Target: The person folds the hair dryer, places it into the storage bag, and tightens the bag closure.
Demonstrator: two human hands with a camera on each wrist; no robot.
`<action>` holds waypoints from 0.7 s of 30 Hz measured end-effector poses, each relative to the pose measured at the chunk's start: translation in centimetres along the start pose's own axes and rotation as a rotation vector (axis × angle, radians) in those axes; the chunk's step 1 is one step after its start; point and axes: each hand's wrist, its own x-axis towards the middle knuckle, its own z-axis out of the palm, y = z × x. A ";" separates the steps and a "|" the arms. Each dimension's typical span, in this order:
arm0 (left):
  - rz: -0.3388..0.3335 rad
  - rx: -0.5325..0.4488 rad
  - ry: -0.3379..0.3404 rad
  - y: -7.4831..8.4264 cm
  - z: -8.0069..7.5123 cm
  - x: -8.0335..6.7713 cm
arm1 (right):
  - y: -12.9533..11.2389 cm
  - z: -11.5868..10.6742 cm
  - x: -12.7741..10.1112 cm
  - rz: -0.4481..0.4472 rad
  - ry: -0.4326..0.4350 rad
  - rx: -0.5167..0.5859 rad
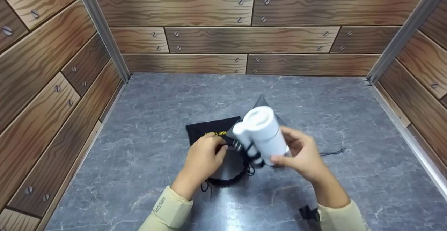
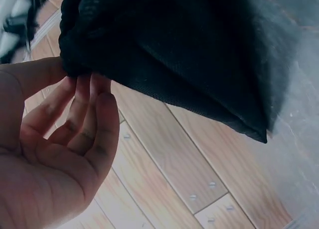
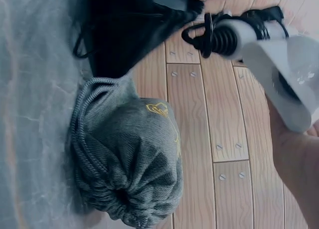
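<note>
My right hand [image 1: 300, 152] grips a white hair dryer [image 1: 267, 140] by its body, above the tabletop. The dryer is blurred, and its black cord [image 3: 259, 27] is wound beside the folded handle. Thumb and fingers of my left hand [image 1: 206, 154] pinch the gathered rim of a black drawstring bag [image 2: 174, 54]. Yellow lettering marks the bag [image 1: 199, 129], whose mouth faces me. In the right wrist view, a grey drawstring pouch [image 3: 139, 149] with a yellow print sits bulging and cinched beside the black bag [image 3: 114, 34]. The dryer mostly hides that pouch in the head view.
A grey marbled tabletop [image 1: 157, 101] lies between wood-print walls [image 1: 209, 11] at the back and both sides. A thin dark cord [image 1: 331, 153] trails to the right of my right hand. Near my right sleeve lies a small black item [image 1: 308, 213].
</note>
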 end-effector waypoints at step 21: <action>0.023 -0.248 0.045 0.7 -1.1 1.3 | 0.6 2.9 -2.3 -0.250 -0.075 -0.559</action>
